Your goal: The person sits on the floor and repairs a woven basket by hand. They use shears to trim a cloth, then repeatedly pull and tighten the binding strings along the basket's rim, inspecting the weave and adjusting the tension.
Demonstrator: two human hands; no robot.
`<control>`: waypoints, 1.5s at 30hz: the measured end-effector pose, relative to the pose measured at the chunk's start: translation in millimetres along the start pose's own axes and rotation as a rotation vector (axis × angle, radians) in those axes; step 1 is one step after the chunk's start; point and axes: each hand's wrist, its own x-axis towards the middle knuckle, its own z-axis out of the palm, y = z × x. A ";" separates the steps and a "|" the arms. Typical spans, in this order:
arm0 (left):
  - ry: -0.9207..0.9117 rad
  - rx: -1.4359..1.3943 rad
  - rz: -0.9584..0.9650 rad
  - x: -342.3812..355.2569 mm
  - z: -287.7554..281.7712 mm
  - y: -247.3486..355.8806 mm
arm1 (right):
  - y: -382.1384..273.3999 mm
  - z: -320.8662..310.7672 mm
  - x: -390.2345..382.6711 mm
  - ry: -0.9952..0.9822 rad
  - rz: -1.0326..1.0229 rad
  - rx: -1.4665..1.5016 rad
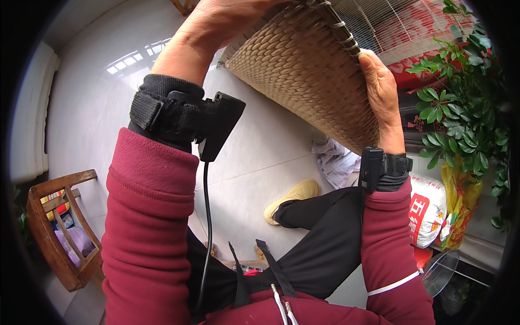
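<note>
Above glossy white tiles [108,92], left hand [216,21] and right hand [379,86] clasp a woven basket [303,70].

Woven baskets: one woven basket [303,70] is showing (tilted, held up high).
Hands: two are showing, the left hand [216,21] and the right hand [382,86].
Wooden chairs: one wooden chair [59,233] is standing.
Yellow shoes: one yellow shoe [292,197] is showing.
Potted plants: one potted plant [460,97] is standing.
Printed sacks: one printed sack [428,208] is lying.

Basket [309,70] between both hands; chair [62,233] left, plant [466,103] right
</note>
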 end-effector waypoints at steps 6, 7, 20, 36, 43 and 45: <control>0.004 -0.005 -0.004 9.3 9.6 8.3 | 1.8 -16.7 0.6 0.076 -0.059 -0.047; 0.005 -0.003 -0.005 11.6 11.0 9.9 | 1.2 -24.1 -1.1 0.053 -0.020 -0.069; 0.046 0.099 -0.041 58.1 71.5 34.9 | 74.6 -194.8 -77.0 0.190 0.289 -0.078; 0.070 0.047 -0.144 82.7 128.2 70.2 | 106.2 -301.6 -98.1 -0.246 0.344 0.034; 0.104 0.296 -0.188 86.7 102.8 85.5 | 90.9 -276.3 -90.8 -0.317 0.311 0.036; 0.017 0.314 -0.170 99.6 84.9 85.3 | 89.7 -262.7 -81.6 -0.270 0.341 0.119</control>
